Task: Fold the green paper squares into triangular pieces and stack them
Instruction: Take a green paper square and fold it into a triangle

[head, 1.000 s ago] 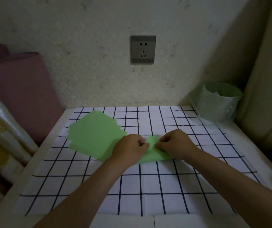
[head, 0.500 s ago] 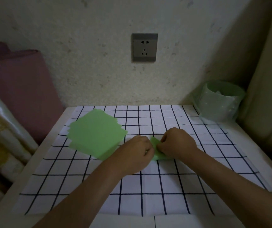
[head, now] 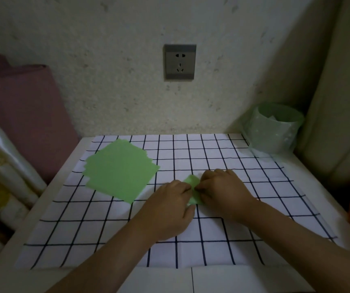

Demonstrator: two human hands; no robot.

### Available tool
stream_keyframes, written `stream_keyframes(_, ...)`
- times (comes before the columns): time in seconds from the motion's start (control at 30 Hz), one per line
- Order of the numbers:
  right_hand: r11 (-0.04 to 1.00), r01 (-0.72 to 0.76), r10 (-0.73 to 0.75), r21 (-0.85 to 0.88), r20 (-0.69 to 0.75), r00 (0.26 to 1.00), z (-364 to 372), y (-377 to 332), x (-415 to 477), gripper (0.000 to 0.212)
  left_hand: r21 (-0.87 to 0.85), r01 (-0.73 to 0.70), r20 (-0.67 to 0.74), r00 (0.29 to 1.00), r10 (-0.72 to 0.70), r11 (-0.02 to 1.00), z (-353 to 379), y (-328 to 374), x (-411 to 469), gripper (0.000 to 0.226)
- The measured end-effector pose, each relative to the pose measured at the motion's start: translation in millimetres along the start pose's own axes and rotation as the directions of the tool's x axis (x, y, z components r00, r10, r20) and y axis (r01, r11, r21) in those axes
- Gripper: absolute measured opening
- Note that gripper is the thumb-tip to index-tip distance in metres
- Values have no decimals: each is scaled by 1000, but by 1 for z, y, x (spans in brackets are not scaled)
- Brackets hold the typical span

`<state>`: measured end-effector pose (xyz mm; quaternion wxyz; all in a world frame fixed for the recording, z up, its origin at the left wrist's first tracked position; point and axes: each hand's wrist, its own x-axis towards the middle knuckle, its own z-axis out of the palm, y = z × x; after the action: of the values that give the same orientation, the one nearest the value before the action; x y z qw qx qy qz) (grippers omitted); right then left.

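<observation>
Together, left hand [head: 170,206], right hand [head: 222,191], fingers pinching creased green paper [head: 192,182], fanned flat squares [head: 121,170], gridded cloth [head: 212,153]

2 hands, the left hand [head: 170,206] and the right hand [head: 222,189], and 1 folded green piece [head: 193,182] between them. 1 loose stack of green paper squares [head: 120,169], its sheets too overlapped to count. 1 checked cloth [head: 212,157], 1 wall socket [head: 179,62], 1 pale green tub [head: 272,130], 1 purple roll [head: 22,106]

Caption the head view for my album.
Left hand and right hand pinch a green paper on checked cloth, beside stacked squares.
</observation>
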<state>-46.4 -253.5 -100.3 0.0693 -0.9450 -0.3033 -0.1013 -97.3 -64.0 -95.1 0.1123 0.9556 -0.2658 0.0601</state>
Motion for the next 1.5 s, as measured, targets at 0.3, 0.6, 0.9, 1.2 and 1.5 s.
stream_keyframes(0.3, 1000, -23, 23, -18, -37, 999, -1, -2, -5, 36, 21, -15, 45, 999, 14, 1000, 10, 15, -28, 72)
stream_keyframes(0.6, 983, 12, -24, -185, -65, 998, -3, -10, -17, 23, -128, 38, 76, 997, -28, 991, 17, 14, -33, 74)
stream_keyframes(0.9, 972, 145, -155, -182, -38, 987, 0, -24, -46, 23, -179, 28, 49, 999, -19, 983, 13, 14, -33, 55)
stream_keyframes(1.2, 994, 36, -33, -99, 34, 999, -7, -25, -56, 42, -39, 49, 23, 999, -48, 998, 10, 10, -39, 54)
stream_keyframes(1.5, 999, -23, 26, -28, 97, 995, -11, -27, -57, 51, -89, 392, -44, 917, -397, 916, -22, 4, -58, 42)
